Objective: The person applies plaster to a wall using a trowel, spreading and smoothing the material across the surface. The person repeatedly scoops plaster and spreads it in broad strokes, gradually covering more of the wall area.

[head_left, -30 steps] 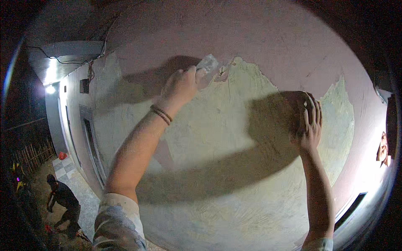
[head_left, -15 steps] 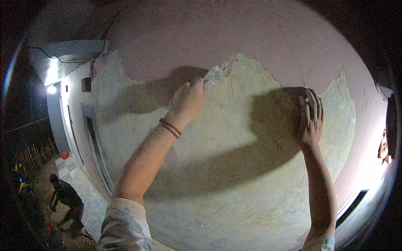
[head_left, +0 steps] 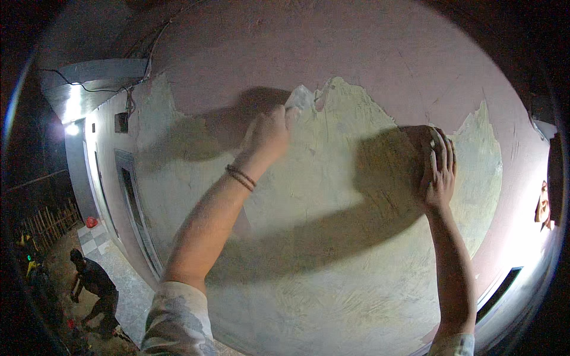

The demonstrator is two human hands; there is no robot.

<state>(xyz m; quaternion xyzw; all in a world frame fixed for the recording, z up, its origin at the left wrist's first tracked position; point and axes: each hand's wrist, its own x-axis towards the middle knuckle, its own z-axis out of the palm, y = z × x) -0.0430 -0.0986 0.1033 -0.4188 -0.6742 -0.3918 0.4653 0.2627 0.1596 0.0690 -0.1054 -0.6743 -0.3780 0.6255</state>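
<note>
Gripping a scraper near the edge of pink paint, your left hand is closed; whether your right hand, well apart, holds something, I cannot tell.

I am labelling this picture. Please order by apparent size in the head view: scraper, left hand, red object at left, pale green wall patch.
1. Pale green wall patch
2. Left hand
3. Scraper
4. Red object (farther away; real size unsure)
</note>
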